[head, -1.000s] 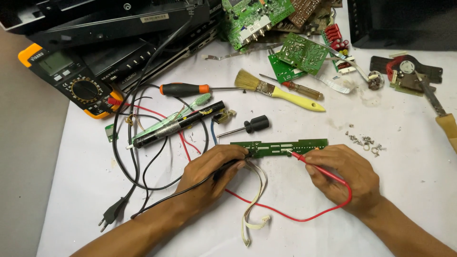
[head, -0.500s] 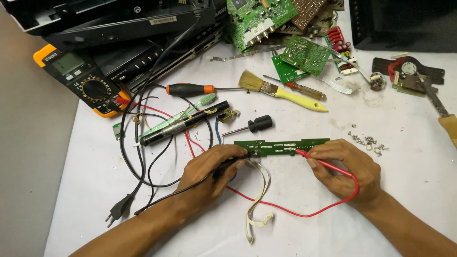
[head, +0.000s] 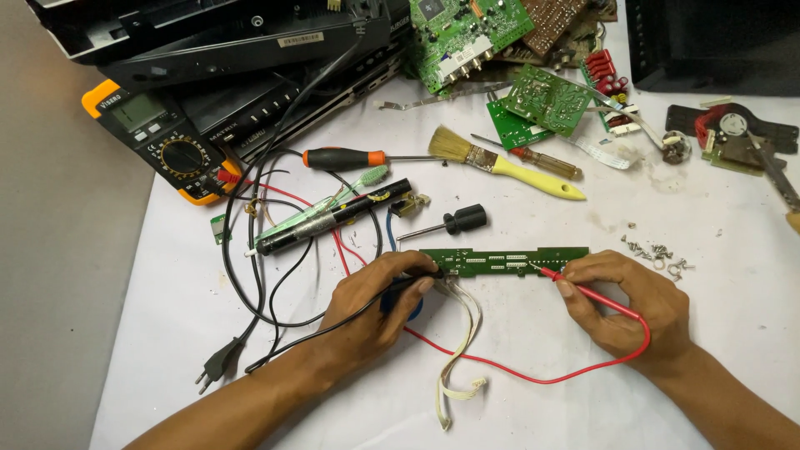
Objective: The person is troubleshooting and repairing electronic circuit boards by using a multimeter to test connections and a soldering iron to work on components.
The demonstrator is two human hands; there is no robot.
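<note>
Head view shows your two hands on a narrow green circuit board (head: 504,261) lying flat mid-bench. Your left hand (head: 375,300) is closed around a black probe (head: 417,282), tip at the board's left end. Your right hand (head: 629,304) pinches a red probe (head: 575,287), tip on the board's right half. Both probes are placed; the multimeter (head: 158,142) sits well apart, its reading too small to tell. Both forearms rest low on the bench.

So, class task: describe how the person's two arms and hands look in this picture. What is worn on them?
Both forearms are bare to the picture's lower edge: no sleeves show. The left hand and right hand wear no gloves, and no ring, watch or wristband shows. The fingers are bare, with short nails.
</note>
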